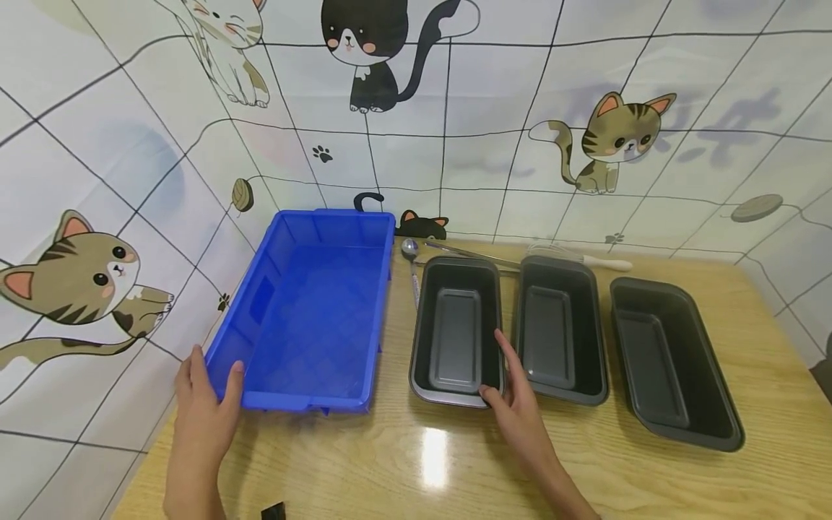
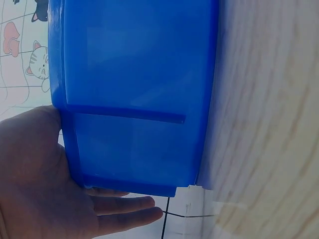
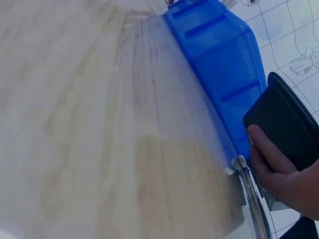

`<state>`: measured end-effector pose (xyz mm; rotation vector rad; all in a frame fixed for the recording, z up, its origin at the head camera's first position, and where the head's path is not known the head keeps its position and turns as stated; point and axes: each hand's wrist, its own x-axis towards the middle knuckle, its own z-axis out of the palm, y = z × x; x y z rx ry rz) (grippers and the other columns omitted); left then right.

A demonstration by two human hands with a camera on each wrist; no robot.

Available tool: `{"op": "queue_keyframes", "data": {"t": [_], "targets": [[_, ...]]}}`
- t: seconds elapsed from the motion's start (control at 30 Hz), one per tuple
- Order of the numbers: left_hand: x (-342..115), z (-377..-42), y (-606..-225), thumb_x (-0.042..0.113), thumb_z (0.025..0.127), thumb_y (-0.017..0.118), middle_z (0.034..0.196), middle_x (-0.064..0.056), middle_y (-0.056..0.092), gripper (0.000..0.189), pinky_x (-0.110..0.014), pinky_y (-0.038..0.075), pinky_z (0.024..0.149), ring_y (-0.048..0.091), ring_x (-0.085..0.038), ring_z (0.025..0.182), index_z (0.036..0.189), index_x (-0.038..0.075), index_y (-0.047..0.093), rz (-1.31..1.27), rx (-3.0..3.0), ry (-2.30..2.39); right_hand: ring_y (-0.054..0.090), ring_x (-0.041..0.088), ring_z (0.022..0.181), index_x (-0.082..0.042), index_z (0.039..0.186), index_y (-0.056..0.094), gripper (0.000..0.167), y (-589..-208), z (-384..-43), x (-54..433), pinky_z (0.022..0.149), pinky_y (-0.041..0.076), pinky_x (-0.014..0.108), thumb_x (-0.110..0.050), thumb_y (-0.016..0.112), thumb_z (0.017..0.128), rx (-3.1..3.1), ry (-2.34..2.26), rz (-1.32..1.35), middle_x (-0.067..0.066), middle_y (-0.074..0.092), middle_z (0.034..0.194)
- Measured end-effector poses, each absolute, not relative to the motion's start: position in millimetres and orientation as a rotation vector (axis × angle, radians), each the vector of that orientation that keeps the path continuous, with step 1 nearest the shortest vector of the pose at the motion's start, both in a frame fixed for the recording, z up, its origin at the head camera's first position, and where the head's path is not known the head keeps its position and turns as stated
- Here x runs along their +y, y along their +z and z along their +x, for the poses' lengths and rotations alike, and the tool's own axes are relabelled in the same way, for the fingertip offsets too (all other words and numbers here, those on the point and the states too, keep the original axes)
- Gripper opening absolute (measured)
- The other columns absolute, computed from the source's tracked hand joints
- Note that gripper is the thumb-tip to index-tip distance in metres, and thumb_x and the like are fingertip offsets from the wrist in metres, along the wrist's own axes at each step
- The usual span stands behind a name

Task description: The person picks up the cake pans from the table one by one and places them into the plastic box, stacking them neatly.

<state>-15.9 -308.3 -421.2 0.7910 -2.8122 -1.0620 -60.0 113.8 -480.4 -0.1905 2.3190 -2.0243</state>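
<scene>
At the front left corner of a blue plastic tray is my left hand. Its thumb rests by the rim, and straight fingers lie along the outside, as the left wrist view also shows. My right hand touches the front right corner of a dark loaf pan, the leftmost of three. Its thumb is at the front rim, and the extended index finger lies by the right rim. In the right wrist view the thumb lies against the pan's dark outer wall; the other fingers are partly hidden.
A second loaf pan and a third, angled one stand to the right. Behind them lie a spoon, a thin metal rod and a whisk. A small black object shows at the bottom. Cat-print walls border the table.
</scene>
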Motion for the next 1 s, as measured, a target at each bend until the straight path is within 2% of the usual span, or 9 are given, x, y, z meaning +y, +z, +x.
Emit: {"op": "queue_keyframes", "data": {"t": [0.03, 0.07, 0.3, 0.43, 0.57, 0.63, 0.8, 0.93, 1.0], "targets": [[-308.5, -16.1, -421.2, 0.044, 0.118, 0.041, 0.178, -0.037, -0.003, 0.087, -0.085, 0.022, 0.121, 0.018, -0.070, 0.157, 0.175, 0.003, -0.010, 0.786, -2.812, -1.065, 0.041, 0.009, 0.058, -0.021, 0.178, 0.020, 0.089, -477.5, -59.8, 111.9, 0.047, 0.032, 0.027, 0.007, 0.057, 0.103, 2.299, -2.037, -0.185, 0.014, 0.008, 0.186], [-309.0, -16.4, -421.3, 0.044, 0.118, 0.041, 0.178, -0.038, -0.003, 0.087, -0.085, 0.022, 0.121, 0.018, -0.070, 0.157, 0.174, 0.003, -0.011, 0.780, -2.814, -1.066, 0.029, 0.008, 0.052, -0.023, 0.178, 0.020, 0.089, -476.5, -60.1, 111.0, 0.048, 0.033, 0.026, 0.006, 0.057, 0.103, 2.295, -2.031, -0.173, 0.013, 0.008, 0.186], [-311.6, -18.6, -423.0, 0.044, 0.117, 0.042, 0.177, -0.038, -0.003, 0.088, -0.085, 0.023, 0.121, 0.020, -0.070, 0.156, 0.174, 0.003, -0.010, 0.745, -2.813, -1.055, 0.029, 0.010, 0.055, -0.030, 0.178, 0.020, 0.087, -447.9, -64.4, 99.5, 0.055, 0.033, 0.022, 0.001, 0.057, 0.106, 2.256, -2.004, -0.117, 0.004, 0.007, 0.186], [-311.2, -17.7, -423.2, 0.044, 0.117, 0.042, 0.177, -0.039, -0.001, 0.088, -0.084, 0.024, 0.121, 0.021, -0.070, 0.156, 0.174, 0.002, -0.010, 0.747, -2.810, -1.047, 0.031, 0.010, 0.059, -0.029, 0.176, 0.025, 0.083, -438.0, -68.1, 96.0, 0.056, 0.034, 0.022, 0.002, 0.058, 0.107, 2.250, -2.014, -0.148, 0.001, 0.015, 0.183], [-310.9, -16.0, -423.1, 0.043, 0.117, 0.042, 0.177, -0.039, -0.001, 0.087, -0.084, 0.024, 0.121, 0.022, -0.070, 0.155, 0.175, 0.003, -0.010, 0.760, -2.814, -1.048, 0.033, 0.010, 0.063, -0.023, 0.168, 0.036, 0.070, -432.4, -69.9, 93.2, 0.057, 0.033, 0.022, 0.003, 0.058, 0.106, 2.234, -2.034, -0.184, 0.009, 0.033, 0.166], [-310.9, -15.9, -423.0, 0.044, 0.117, 0.042, 0.177, -0.039, -0.001, 0.087, -0.084, 0.024, 0.121, 0.022, -0.071, 0.155, 0.175, 0.004, -0.011, 0.760, -2.816, -1.052, 0.034, 0.010, 0.064, -0.021, 0.163, 0.039, 0.065, -431.0, -70.7, 91.6, 0.056, 0.032, 0.022, 0.003, 0.058, 0.106, 2.232, -2.039, -0.194, 0.014, 0.044, 0.145], [-311.3, -16.3, -423.5, 0.044, 0.117, 0.042, 0.177, -0.038, 0.000, 0.087, -0.084, 0.024, 0.121, 0.023, -0.070, 0.155, 0.175, 0.004, -0.010, 0.749, -2.805, -1.056, 0.035, 0.009, 0.066, -0.021, 0.157, 0.042, 0.060, -427.5, -72.3, 85.7, 0.057, 0.032, 0.021, 0.003, 0.059, 0.105, 2.225, -2.036, -0.204, 0.014, 0.051, 0.115], [-311.5, -15.9, -423.8, 0.044, 0.117, 0.042, 0.177, -0.038, 0.000, 0.087, -0.084, 0.024, 0.122, 0.023, -0.070, 0.155, 0.175, 0.005, -0.010, 0.749, -2.802, -1.062, 0.035, 0.010, 0.068, -0.022, 0.156, 0.042, 0.058, -423.8, -74.3, 78.9, 0.060, 0.032, 0.021, 0.002, 0.059, 0.106, 2.202, -2.017, -0.197, 0.014, 0.054, 0.110], [-311.6, -15.3, -424.1, 0.043, 0.117, 0.043, 0.177, -0.038, 0.001, 0.087, -0.083, 0.024, 0.122, 0.023, -0.069, 0.155, 0.175, 0.004, -0.010, 0.749, -2.801, -1.061, 0.041, 0.011, 0.075, -0.022, 0.157, 0.040, 0.058, -421.0, -76.5, 74.4, 0.067, 0.041, 0.020, 0.002, 0.058, 0.106, 2.167, -2.019, -0.192, 0.015, 0.056, 0.115]]}}
